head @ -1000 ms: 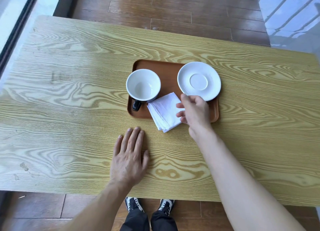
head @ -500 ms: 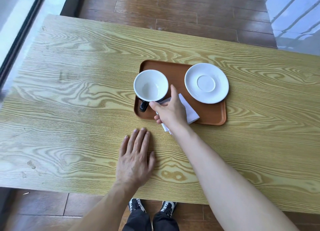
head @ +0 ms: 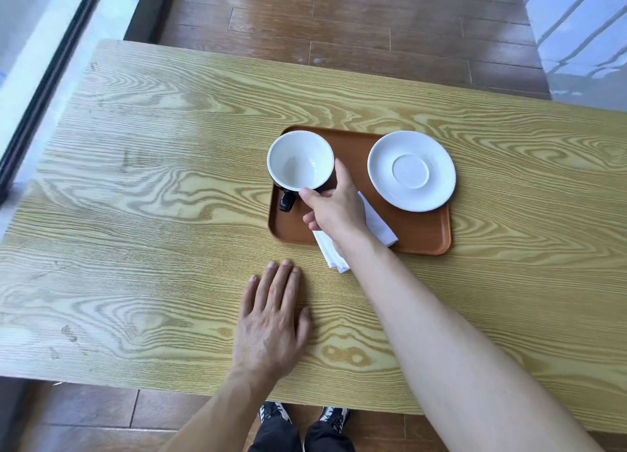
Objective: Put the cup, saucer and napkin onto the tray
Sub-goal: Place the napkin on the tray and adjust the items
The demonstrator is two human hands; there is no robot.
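Note:
A brown tray [head: 420,238] lies on the wooden table. On its left part is a cup [head: 300,161], white inside and dark outside, with its handle toward me. My right hand [head: 336,210] wraps thumb and fingers around the cup's right near side. A white saucer [head: 411,170] rests on the tray's right part, overhanging the far right rim. A folded white napkin [head: 378,226] lies under my right hand, partly on the tray and partly over its near edge. My left hand [head: 271,319] lies flat on the table, fingers apart.
The wooden table [head: 152,214] stretches wide to the left and right of the tray. Its near edge is close to my body, with my shoes [head: 298,414] on the brown plank floor below. A window frame [head: 44,88] runs along the far left.
My right hand left the saucer, crossed over the napkin to the left and closed around the cup. The left hand stayed flat on the table.

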